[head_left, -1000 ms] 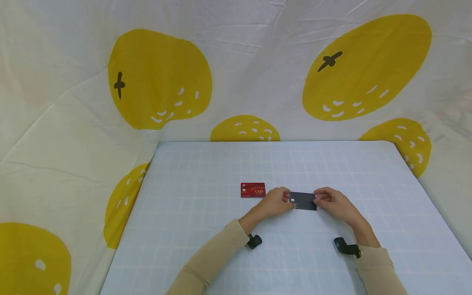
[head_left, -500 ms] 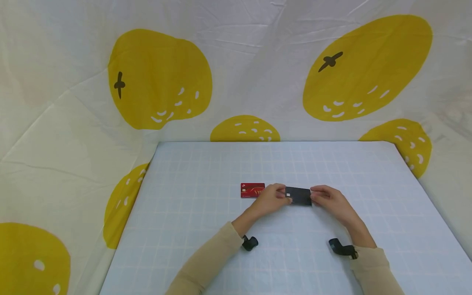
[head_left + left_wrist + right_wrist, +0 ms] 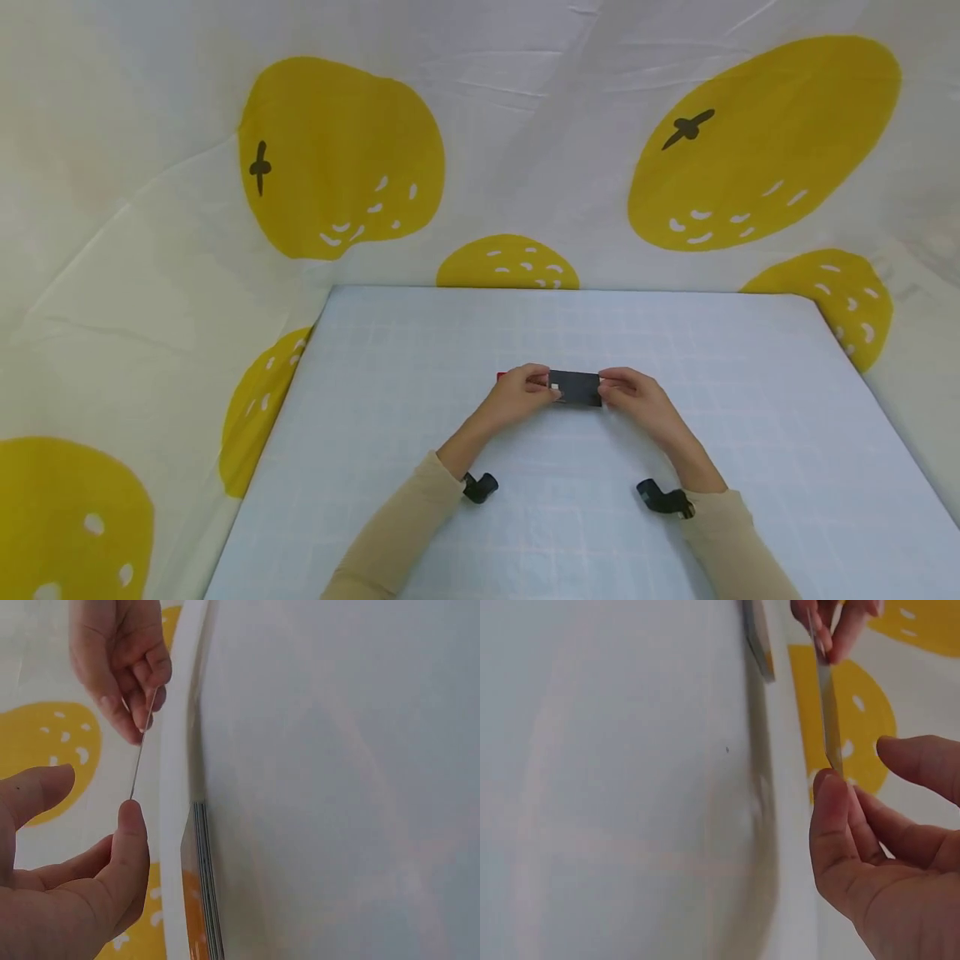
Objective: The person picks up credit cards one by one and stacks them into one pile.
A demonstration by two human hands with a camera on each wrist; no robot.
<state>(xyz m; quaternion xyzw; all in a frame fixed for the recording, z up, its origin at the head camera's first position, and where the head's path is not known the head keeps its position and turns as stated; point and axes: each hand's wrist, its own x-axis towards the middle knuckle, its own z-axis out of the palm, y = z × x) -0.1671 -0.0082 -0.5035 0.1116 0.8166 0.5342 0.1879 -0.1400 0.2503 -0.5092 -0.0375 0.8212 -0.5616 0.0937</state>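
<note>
A dark grey card (image 3: 579, 389) with a small light chip mark is stretched between both hands. My left hand (image 3: 506, 398) pinches its left end and my right hand (image 3: 647, 404) pinches its right end. Seen nearly edge-on in the left wrist view, the card is a thin line, raised above the tabletop. Beneath it a stack of several cards (image 3: 202, 889) lies on the table. In the head view only a corner of the red card (image 3: 500, 377) shows behind my left hand; the hand covers the rest.
A pale checked cloth covers the table (image 3: 420, 333). Behind it and at the sides hangs a white curtain (image 3: 525, 125) with yellow fruit prints. A black camera (image 3: 480, 487) sits at the left wrist, and another black camera (image 3: 663, 498) at the right.
Both hands have carried the dark card leftward and slightly away from me, toward the red card. The left hand now hides most of the red card. The head view has shifted slightly.
</note>
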